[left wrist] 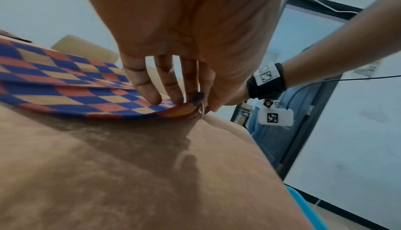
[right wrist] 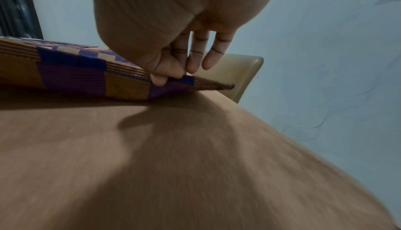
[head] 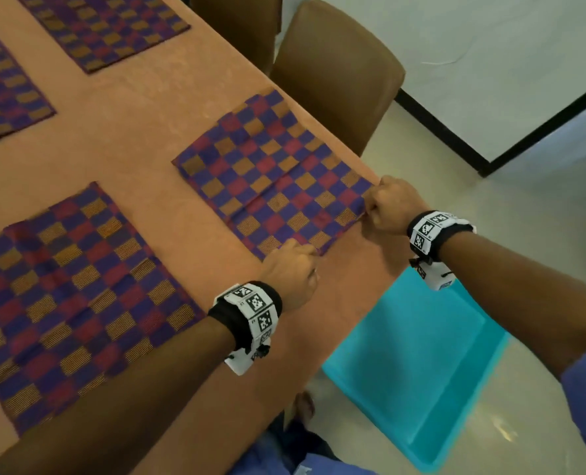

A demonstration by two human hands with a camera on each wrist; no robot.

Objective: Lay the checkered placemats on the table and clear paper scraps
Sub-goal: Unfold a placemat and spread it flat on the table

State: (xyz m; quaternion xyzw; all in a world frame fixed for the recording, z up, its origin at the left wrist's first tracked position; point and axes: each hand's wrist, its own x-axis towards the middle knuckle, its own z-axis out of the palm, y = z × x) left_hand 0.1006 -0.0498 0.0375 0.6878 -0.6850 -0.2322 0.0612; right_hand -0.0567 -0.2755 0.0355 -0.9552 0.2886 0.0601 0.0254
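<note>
The head view looks steeply down on the surface [head: 140,138]. Both wrist views sit low and close, sharing one placemat [left wrist: 65,94] edge at mid-frame.

A long table [head: 140,138] covered in an orange-tan surface fills the left of the head view. Along its far right edge stand two brown upholstered chairs, one [head: 336,73] with its rounded back close to the table edge, the other [head: 240,18] further up and partly cut off. The floor [head: 531,262] is pale, glossy tile. A turquoise plastic tray [head: 418,365] lies on it just beside the table. The wall [head: 473,56] is white with a black skirting strip [head: 442,132] along its base.
</note>
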